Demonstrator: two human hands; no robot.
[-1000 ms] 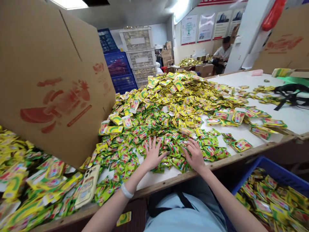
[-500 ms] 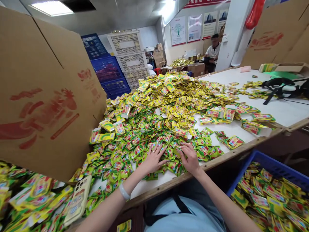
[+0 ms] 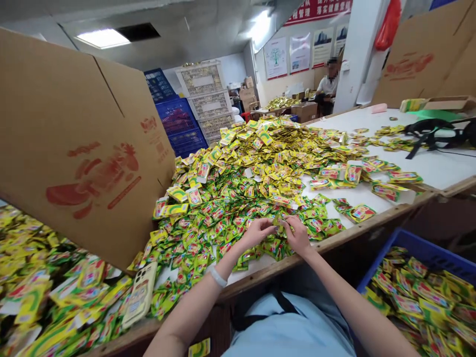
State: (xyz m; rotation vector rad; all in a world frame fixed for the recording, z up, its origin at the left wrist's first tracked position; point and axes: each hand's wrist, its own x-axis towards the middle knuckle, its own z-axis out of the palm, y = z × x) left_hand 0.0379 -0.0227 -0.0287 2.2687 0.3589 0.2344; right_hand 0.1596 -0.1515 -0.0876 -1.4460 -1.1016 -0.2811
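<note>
In the head view, holds the left hand [image 3: 260,233] and the right hand [image 3: 296,235] close together over the near slope of a broad heap of packets [image 3: 223,208], close to the front edge of the white table [image 3: 439,171]. Seems to pinch one small packet [image 3: 275,221] between the fingers of both hands, apparently closed on it from opposite sides; cannot tell the exact set of each fingertip at this size. Probably calls for two hands because of the smallness and limpness of such a wrapper, and likely sits low in front of the body for a clear look and a short reach.

Has a tall cardboard box [image 3: 92,148] along the left side of the heap, perhaps working as a wall against the looser packets further left. Shows a phone [image 3: 139,295] lying camera side up at the box's near corner, among the packets, possibly there for quick reach. Has a blue basket [image 3: 435,253] with more packets below the table edge at the right, presumably low enough to leave the arms free.

As for the held small packet, looks thin and greenish yellow, mostly covered by fingers, with any print too small to read. Shows, on similar pieces in the heap around it, shiny film, green edges and red patches; turns more yellow towards the far top.
</note>
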